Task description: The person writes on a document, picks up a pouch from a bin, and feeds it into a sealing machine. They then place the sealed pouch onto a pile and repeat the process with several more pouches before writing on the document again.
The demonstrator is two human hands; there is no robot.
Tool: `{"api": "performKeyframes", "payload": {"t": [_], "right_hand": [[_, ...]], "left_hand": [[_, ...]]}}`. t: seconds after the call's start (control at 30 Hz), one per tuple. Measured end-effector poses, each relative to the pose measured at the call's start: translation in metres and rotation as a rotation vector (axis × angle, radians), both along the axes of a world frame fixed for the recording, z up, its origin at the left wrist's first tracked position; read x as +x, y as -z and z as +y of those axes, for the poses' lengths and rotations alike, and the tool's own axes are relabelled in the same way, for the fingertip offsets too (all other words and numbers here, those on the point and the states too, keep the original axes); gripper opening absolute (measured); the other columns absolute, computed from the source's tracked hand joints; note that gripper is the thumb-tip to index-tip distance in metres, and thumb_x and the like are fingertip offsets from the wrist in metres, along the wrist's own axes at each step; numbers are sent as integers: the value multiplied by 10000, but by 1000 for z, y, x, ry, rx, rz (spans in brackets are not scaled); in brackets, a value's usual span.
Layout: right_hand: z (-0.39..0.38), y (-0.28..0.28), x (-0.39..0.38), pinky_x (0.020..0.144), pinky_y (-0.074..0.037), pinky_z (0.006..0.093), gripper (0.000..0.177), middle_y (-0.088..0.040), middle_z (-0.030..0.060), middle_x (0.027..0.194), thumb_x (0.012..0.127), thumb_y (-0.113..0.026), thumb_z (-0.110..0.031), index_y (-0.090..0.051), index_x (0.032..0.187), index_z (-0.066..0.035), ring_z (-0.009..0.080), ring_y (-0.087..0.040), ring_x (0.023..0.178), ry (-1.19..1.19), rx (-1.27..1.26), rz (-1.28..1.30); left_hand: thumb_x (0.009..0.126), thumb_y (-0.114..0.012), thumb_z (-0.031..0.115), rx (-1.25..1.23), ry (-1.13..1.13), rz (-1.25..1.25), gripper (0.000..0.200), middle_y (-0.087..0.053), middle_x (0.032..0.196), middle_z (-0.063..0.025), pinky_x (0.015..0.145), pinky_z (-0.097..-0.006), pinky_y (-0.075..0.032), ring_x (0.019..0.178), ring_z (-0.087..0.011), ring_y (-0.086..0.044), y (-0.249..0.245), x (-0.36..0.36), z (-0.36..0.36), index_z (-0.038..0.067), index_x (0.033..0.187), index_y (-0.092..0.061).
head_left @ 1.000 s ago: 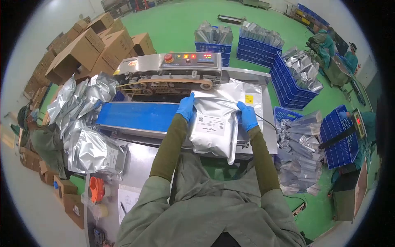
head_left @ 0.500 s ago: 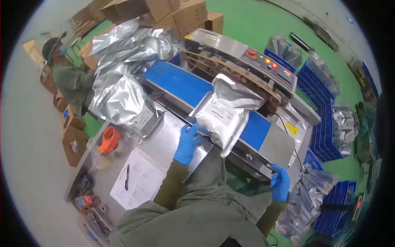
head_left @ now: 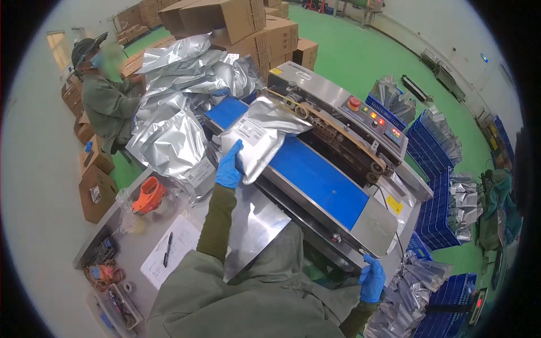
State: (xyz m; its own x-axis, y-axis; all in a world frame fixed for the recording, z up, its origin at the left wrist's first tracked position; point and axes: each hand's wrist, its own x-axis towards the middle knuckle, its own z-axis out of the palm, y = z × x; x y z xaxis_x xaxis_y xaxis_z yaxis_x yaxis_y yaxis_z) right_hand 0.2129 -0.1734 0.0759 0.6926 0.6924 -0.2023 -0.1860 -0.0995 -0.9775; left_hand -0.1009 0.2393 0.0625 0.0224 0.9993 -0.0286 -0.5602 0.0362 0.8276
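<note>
Blue conveyor belt (head_left: 318, 180), silver pouch (head_left: 260, 135) against the left hand's (head_left: 229, 169) fingers.

Blue belt (head_left: 315, 180) ran out of sight beneath a silver pouch (head_left: 270, 127), whose label (head_left: 248, 132) bore print too small to read. How far the left hand (head_left: 229, 168) reached under the pouch could not be told. Handwriting on the paper (head_left: 169, 253) was illegible, its lower corner hidden by the wearer's coat (head_left: 242, 293). At left, a co-worker's (head_left: 107, 101) hands were lost behind heaped pouches (head_left: 174, 129). Red digits on the machine's panel (head_left: 393, 133) were too small to make out. The frame's bottom edge cut off the right sleeve (head_left: 358, 320), while green-clad shapes (head_left: 496, 208) blurred at far right.
</note>
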Motion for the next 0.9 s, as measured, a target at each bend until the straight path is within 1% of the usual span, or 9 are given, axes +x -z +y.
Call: {"api": "performKeyframes", "payload": {"t": [0.07, 0.2, 0.37, 0.43, 0.5, 0.57, 0.67, 0.7, 0.9], "right_hand": [[2, -2, -4, 392, -385, 194, 350, -566, 29, 674, 945, -463, -311, -620, 1035, -11, 66, -469, 485, -9, 15, 5], [9, -8, -10, 379, -364, 192, 346, -554, 22, 638, 942, -467, -310, -627, 1016, -13, 66, -466, 465, 7, 21, 11], [7, -13, -9, 368, -397, 210, 349, -556, 29, 607, 925, -495, -294, -627, 1028, 12, 86, -483, 446, 17, -8, 4], [4, -9, -6, 368, -397, 210, 347, -557, 30, 607, 924, -498, -292, -627, 1029, 12, 87, -485, 445, 21, 6, 3], [3, -6, -5, 367, -397, 209, 345, -558, 32, 608, 923, -500, -290, -626, 1030, 13, 87, -486, 444, 23, 19, 4], [2, -5, -6, 369, -401, 211, 346, -558, 32, 607, 922, -502, -290, -626, 1028, 15, 88, -489, 447, 36, -6, -2], [1, -4, -8, 370, -403, 213, 347, -559, 33, 609, 922, -502, -289, -625, 1021, 21, 87, -489, 443, 69, -16, 44], [-3, -2, -8, 370, -403, 213, 347, -559, 33, 609, 922, -502, -289, -625, 1021, 21, 87, -489, 443, 73, -16, 47], [9, 7, -12, 381, -408, 215, 345, -567, 35, 617, 925, -503, -286, -623, 1017, 24, 85, -495, 443, 5, -66, 100]], "left_hand": [[744, -728, 138, -128, -15, -159, 336, -636, 867, -44, 659, -273, -518, 733, -144, -621, 11, -6, 39, 25, 1033, -602], [727, -756, 190, -123, -112, -71, 137, -461, 544, 93, 404, -187, -306, 421, -18, -369, 32, -37, 107, 109, 760, -650], [729, -758, 175, -68, -137, -58, 142, -438, 544, 87, 419, -213, -273, 437, -33, -335, 42, -79, 180, 103, 699, -639], [730, -748, 140, -95, -127, -104, 141, -583, 661, 14, 523, -230, -435, 568, -85, -532, 30, -86, 189, 40, 782, -663], [731, -739, 118, 118, -203, 94, 189, -611, 751, -13, 601, -241, -463, 653, -105, -568, 23, -95, 196, 5, 856, -653], [729, -709, 60, 45, -260, 136, 365, -637, 926, -83, 774, -264, -471, 847, -166, -598, 8, -97, 196, -68, 1047, -583], [732, -714, 97, 380, -593, 313, 473, -596, 1041, -143, 835, -285, -441, 918, -206, -573, -21, -76, 172, -85, 1121, -515], [722, -740, 128, 356, -849, 610, 558, -558, 1061, -154, 849, -301, -427, 976, -219, -532, -36, -69, 159, -84, 1151, -454], [715, -758, 108, 538, -905, 633, 586, -506, 1090, -134, 877, -323, -407, 1024, -186, -485, -147, -32, 17, -68, 1146, -401]]}}
